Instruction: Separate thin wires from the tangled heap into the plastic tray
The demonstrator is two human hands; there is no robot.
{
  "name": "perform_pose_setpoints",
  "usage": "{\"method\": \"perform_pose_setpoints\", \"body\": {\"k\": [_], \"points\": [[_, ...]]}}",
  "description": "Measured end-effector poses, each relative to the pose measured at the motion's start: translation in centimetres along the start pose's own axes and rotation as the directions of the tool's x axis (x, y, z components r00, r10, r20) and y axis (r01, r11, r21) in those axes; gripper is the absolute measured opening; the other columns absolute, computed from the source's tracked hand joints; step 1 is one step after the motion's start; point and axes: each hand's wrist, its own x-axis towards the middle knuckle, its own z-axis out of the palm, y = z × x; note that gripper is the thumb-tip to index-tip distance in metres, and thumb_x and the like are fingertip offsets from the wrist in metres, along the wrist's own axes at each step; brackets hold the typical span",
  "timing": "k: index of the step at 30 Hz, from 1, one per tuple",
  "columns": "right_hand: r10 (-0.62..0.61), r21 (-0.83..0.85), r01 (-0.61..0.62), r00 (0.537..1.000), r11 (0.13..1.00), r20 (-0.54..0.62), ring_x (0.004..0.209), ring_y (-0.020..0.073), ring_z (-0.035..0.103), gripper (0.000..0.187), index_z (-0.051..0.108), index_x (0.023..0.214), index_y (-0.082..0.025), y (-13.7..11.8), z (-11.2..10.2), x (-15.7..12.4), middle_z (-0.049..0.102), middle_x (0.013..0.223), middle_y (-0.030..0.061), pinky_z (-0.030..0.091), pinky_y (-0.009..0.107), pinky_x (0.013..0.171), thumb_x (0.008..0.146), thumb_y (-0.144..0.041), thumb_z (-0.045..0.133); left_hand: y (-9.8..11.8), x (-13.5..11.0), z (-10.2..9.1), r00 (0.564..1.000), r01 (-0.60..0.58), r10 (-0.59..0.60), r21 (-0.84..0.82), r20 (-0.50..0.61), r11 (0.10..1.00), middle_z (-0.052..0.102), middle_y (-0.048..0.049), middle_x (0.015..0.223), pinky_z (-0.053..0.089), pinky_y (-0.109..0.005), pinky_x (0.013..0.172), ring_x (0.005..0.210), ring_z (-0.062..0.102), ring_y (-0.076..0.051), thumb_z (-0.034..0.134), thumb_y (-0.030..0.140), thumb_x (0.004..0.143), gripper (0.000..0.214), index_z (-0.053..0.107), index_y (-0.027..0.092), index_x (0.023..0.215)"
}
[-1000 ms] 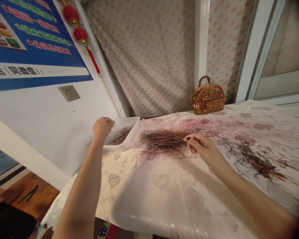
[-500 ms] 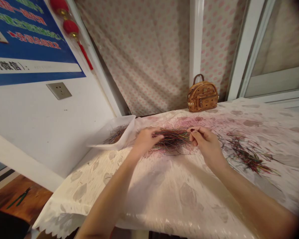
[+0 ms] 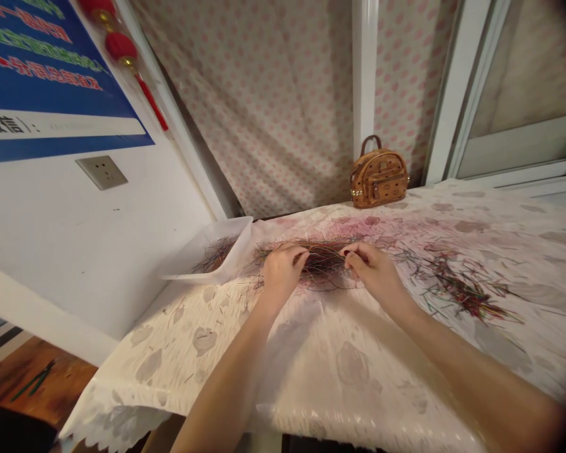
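Observation:
A heap of thin coloured wire strands [image 3: 321, 258] lies on the table's patterned cloth [image 3: 311, 365] at mid distance. My left hand [image 3: 282, 269] rests on the heap's left side with its fingers curled into the strands. At the heap's right end my right hand [image 3: 370, 269] pinches strands between thumb and fingertips. A white plastic tray [image 3: 206, 255] with several strands in it stands to the left of the heap, against the wall.
A second scatter of coloured strands [image 3: 457, 290] lies to the right. A small brown handbag [image 3: 380, 177] stands at the table's far edge by a white post. The white wall with a socket [image 3: 101, 172] closes off the left side. Green pliers [image 3: 33, 380] lie on the floor lower left.
My left hand has come away from the white tray and moved right onto the heap of strands. My right hand has stayed at the heap's right end.

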Motion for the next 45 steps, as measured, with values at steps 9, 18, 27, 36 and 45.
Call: {"method": "perform_pose_setpoints", "body": {"k": [9, 18, 27, 36, 45], "points": [[-0.131, -0.187, 0.166, 0.974, 0.968, 0.184, 0.064, 0.0162, 0.057, 0.043, 0.059, 0.126, -0.024, 0.1, 1.6, -1.0, 0.067, 0.082, 0.0008, 0.043, 0.03, 0.063, 0.084, -0.026, 0.054, 1.7, -0.7, -0.9, 0.993, -0.065, 0.046, -0.184, -0.106, 0.981, 0.071, -0.004, 0.088, 0.046, -0.031, 0.084, 0.087, 0.061, -0.018, 0.058, 0.027, 0.09, 0.015, 0.071, 0.022, 0.085], [-0.148, -0.31, 0.185, 0.979, 0.932, 0.141, 0.063, 0.0192, 0.057, 0.021, 0.067, 0.079, -0.022, 0.0, 0.8, -0.4, 0.067, 0.072, 0.0026, 0.038, 0.032, 0.061, 0.088, -0.031, 0.05, 1.4, -0.6, -0.4, 0.966, 0.061, -0.184, -0.535, -0.179, 0.842, 0.072, -0.0053, 0.088, 0.048, -0.029, 0.078, 0.084, 0.064, -0.017, 0.061, 0.034, 0.088, 0.019, 0.072, 0.019, 0.086], [-0.035, 0.12, 0.067, 0.968, 0.991, -0.248, 0.065, 0.0207, 0.056, 0.017, 0.068, 0.079, -0.025, 0.1, -1.6, 1.3, 0.066, 0.077, 0.0057, 0.045, 0.036, 0.062, 0.084, -0.04, 0.063, -0.6, -0.3, -0.6, 0.909, 0.23, -0.415, -0.787, -0.037, 0.573, 0.071, -0.0036, 0.077, 0.046, -0.023, 0.064, 0.066, 0.06, -0.01, 0.067, 0.034, 0.081, 0.018, 0.069, 0.016, 0.083], [-0.003, 0.127, 0.008, 0.999, 0.992, -0.032, 0.062, 0.0171, 0.059, 0.024, 0.068, 0.078, -0.021, 0.2, -0.7, 1.0, 0.067, 0.071, 0.0047, 0.048, 0.032, 0.062, 0.086, -0.04, 0.057, -1.0, -0.3, -0.5, 0.912, 0.207, -0.408, -0.835, -0.023, 0.509, 0.071, -0.005, 0.076, 0.045, -0.022, 0.059, 0.061, 0.057, -0.009, 0.07, 0.037, 0.08, 0.022, 0.067, 0.015, 0.082], [-0.077, -0.364, 0.161, 0.969, 0.917, 0.234, 0.072, 0.0193, 0.063, 0.02, 0.071, 0.088, -0.021, 1.0, 1.5, -0.6, 0.07, 0.085, 0.0048, 0.046, 0.033, 0.069, 0.087, -0.031, 0.053, -0.6, -0.7, 0.5, 0.953, 0.162, -0.299, -0.766, -0.041, 0.622, 0.067, -0.0029, 0.076, 0.045, -0.022, 0.061, 0.065, 0.058, -0.01, 0.064, 0.038, 0.085, 0.022, 0.063, 0.016, 0.085]]}}
